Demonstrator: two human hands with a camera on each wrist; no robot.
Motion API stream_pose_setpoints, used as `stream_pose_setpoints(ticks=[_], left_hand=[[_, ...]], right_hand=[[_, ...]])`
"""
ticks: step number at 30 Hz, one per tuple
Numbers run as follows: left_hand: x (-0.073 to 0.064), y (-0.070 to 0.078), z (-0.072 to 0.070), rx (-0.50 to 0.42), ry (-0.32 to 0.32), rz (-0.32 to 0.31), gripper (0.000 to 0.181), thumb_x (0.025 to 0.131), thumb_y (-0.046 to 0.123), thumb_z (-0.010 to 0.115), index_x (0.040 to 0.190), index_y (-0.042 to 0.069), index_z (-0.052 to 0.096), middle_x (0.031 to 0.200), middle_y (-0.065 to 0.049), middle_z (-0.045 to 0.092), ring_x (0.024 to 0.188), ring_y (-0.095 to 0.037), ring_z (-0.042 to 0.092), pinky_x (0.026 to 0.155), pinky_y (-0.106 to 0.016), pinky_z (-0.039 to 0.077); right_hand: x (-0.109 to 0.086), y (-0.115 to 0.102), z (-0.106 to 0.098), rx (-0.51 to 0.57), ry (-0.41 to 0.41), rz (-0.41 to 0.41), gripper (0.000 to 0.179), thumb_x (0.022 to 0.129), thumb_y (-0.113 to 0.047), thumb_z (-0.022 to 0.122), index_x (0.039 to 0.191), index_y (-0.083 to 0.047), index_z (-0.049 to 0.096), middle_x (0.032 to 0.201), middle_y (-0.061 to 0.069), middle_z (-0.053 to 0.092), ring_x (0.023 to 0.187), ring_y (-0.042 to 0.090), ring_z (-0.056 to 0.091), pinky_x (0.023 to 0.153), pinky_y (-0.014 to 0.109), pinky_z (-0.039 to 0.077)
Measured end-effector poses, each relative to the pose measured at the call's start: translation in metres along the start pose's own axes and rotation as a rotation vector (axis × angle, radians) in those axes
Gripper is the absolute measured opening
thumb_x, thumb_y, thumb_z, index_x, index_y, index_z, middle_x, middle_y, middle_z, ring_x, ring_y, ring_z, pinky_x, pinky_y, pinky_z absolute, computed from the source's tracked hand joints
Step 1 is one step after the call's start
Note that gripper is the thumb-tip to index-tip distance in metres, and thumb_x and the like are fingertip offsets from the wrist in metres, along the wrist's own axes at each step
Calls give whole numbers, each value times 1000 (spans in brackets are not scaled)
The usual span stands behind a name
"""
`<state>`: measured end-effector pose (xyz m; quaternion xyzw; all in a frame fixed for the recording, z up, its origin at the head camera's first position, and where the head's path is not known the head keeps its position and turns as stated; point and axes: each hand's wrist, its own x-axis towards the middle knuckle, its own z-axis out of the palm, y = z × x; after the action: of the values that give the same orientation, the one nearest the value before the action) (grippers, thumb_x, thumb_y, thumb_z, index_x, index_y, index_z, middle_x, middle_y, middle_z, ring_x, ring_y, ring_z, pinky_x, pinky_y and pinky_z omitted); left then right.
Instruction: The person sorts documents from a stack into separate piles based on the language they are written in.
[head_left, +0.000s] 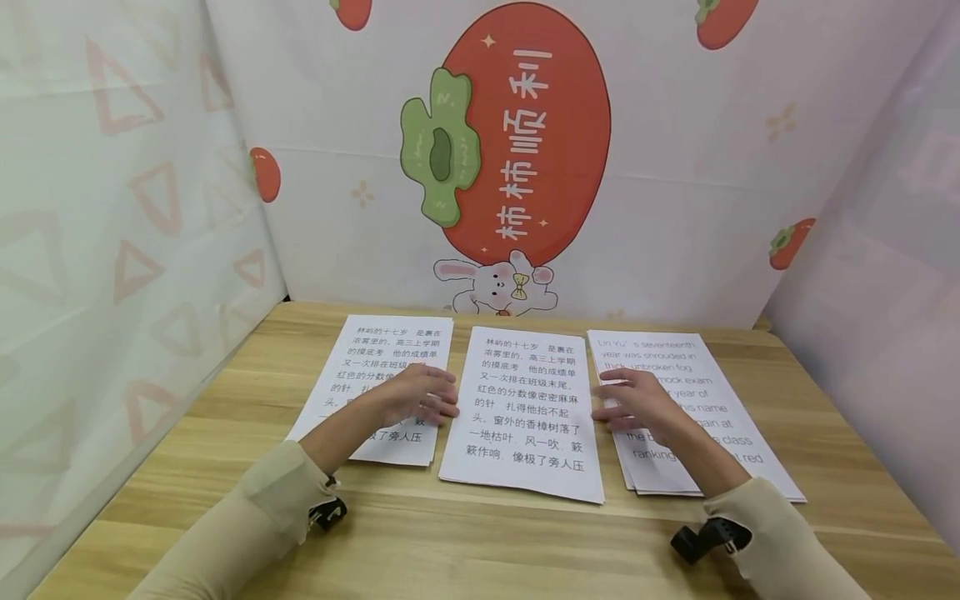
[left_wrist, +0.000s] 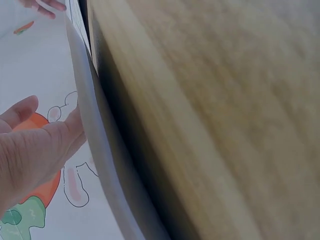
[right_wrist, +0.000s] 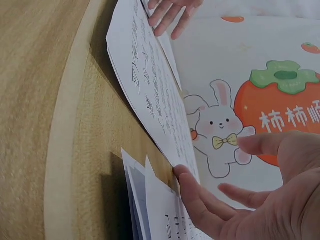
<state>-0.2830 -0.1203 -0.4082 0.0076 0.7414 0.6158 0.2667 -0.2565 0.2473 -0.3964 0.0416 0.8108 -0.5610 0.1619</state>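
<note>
Three paper stacks lie side by side on the table. The left stack [head_left: 390,343] and middle stack [head_left: 525,408] carry large printed Chinese text; the right stack [head_left: 750,475] has English text. My left hand [head_left: 415,394] is over the left stack, its fingertips near the middle stack's left edge. My right hand [head_left: 641,404] hovers over the right stack, fingers pointing towards the middle stack's right edge. Both hands have loosely bent, spread fingers and hold nothing. In the right wrist view, loose sheet edges show on the right stack [right_wrist: 162,210].
The wooden table [head_left: 480,550] runs up to a white backdrop [head_left: 337,100] printed with a big persimmon [head_left: 555,167] and a rabbit [head_left: 498,283]. White curtain walls close off the left [head_left: 60,333] and right [head_left: 885,275] sides. Each sleeve cuff has a black wrist camera [head_left: 705,540].
</note>
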Motion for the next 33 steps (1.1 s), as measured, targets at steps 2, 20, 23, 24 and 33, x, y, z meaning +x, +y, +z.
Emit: stream_pose_setpoints(ticks=[2, 20, 23, 24, 33], left_hand=[[0, 0, 0, -4, -2, -1, 50, 105, 8, 54, 148, -12, 41, 126, -29, 63, 105, -35, 73, 89, -44, 64], [-13, 6, -2, -13, 90, -59, 42, 105, 16, 50, 138, -10, 49, 125, -31, 64, 103, -38, 73, 84, -44, 65], [-13, 6, -1, -30, 84, -62, 41, 104, 15, 50, 138, -10, 49, 125, -32, 64, 103, -40, 74, 83, -45, 65], [-13, 6, -1, -34, 84, -63, 41, 104, 15, 50, 137, -9, 50, 124, -31, 64, 102, -39, 74, 83, -45, 65], [-10, 2, -2, -56, 84, -74, 41, 104, 16, 52, 137, -8, 51, 121, -29, 67, 100, -37, 75, 82, -45, 66]], right_hand=[[1, 1, -1, 26, -1, 19, 61, 104, -15, 56, 154, 9, 33, 149, 37, 45, 97, 28, 77, 81, 38, 65], [-12, 12, -13, 177, -105, 82, 62, 104, -15, 57, 154, 11, 30, 140, 28, 53, 96, 31, 77, 84, 43, 65], [-13, 14, -12, 210, -119, 90, 59, 105, -14, 56, 152, 12, 32, 138, 26, 53, 98, 33, 76, 86, 45, 65], [-13, 14, -11, 218, -123, 90, 58, 105, -14, 55, 152, 12, 32, 139, 26, 53, 98, 33, 76, 86, 45, 64], [-13, 16, -10, 249, -126, 91, 52, 107, -11, 47, 151, 13, 32, 142, 31, 49, 100, 34, 76, 87, 45, 64]])
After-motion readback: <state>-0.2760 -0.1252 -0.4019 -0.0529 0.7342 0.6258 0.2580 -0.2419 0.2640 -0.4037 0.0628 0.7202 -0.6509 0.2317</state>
